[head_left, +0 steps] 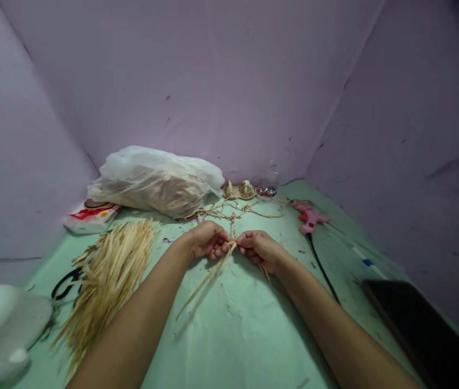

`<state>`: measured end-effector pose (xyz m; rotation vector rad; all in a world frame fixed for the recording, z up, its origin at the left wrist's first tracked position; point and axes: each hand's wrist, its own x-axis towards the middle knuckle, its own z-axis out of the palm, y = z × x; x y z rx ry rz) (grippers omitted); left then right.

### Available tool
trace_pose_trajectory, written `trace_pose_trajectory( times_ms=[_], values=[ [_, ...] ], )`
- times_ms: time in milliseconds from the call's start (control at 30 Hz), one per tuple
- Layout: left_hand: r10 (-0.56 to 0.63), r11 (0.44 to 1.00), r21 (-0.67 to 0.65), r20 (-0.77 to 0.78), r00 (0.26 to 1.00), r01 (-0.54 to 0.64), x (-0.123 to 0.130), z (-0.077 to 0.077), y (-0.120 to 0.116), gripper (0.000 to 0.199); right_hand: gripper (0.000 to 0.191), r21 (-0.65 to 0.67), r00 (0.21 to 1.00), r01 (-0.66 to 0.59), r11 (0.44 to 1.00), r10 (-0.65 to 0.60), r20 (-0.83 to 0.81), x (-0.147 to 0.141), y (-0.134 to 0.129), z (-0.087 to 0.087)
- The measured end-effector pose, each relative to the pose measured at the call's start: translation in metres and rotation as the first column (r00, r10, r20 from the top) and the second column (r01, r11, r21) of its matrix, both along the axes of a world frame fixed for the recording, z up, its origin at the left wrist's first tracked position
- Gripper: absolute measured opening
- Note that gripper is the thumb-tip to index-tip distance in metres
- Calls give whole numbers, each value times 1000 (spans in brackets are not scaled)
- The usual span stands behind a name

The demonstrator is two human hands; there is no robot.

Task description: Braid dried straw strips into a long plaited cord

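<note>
Between my two hands runs a braid [234, 229] of pale dried plant fibre, its loose strands [207, 278] trailing down toward me. My left hand [210, 240] pinches the fibre strands at the lower end of the braid. From the other side my right hand [258, 249] pinches strands at the same spot, and a few strand ends poke out below its palm. Beyond the hands, more twisted cord [260, 212] lies in loops on the green tabletop [229, 346]. A bundle of dried fibre strips [112, 275] rests left of my left forearm.
At the back stands a clear plastic bag [156, 173] of fibre, beside a woven piece [240, 190] and a plastic container [269, 181]. A pink glue gun [311, 217] with a black cord, a dark phone-like slab [419, 329], scissor handles [65, 283], a box [92, 217] and a white ceramic vessel [6, 324] flank my arms.
</note>
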<state>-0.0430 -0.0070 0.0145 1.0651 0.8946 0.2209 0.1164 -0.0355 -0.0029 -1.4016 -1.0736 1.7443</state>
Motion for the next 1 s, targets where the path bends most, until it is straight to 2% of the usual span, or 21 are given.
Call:
trace_pose_trajectory(
  times_ms=[67, 133, 200, 367, 533, 833, 1000],
  values=[
    [-24, 999, -22, 102, 995, 27, -6, -1, 1, 29, 3, -5, 1000, -3, 1000, 3, -23, 2, 1, -1],
    [-34, 999, 19, 135, 990, 32, -8, -2, 0, 27, 3, -6, 999, -6, 1000, 6, -35, 4, 2, -2],
    [-24, 996, 83, 85, 996, 17, -8, -5, -2, 27, 3, 0, 999, -11, 1000, 11, -46, 4, 2, -3],
    [99, 980, 183, -96, 990, -80, 1, -13, 0, 28, 4, 39, 998, -24, 999, 27, -59, 2, 1, -5],
    [149, 962, 263, -259, 954, -79, 7, -14, 0, 20, 3, 38, 998, -36, 999, 38, -60, 1, 0, -5],
    [171, 954, 282, -233, 957, -102, 5, -12, 1, 15, 9, 68, 991, -101, 993, 106, -77, 3, 0, -2],
    [182, 947, 306, -260, 948, -98, 5, -12, 1, 17, 8, 97, 1000, -4, 995, 3, 15, -2, -1, -5]
  ],
)
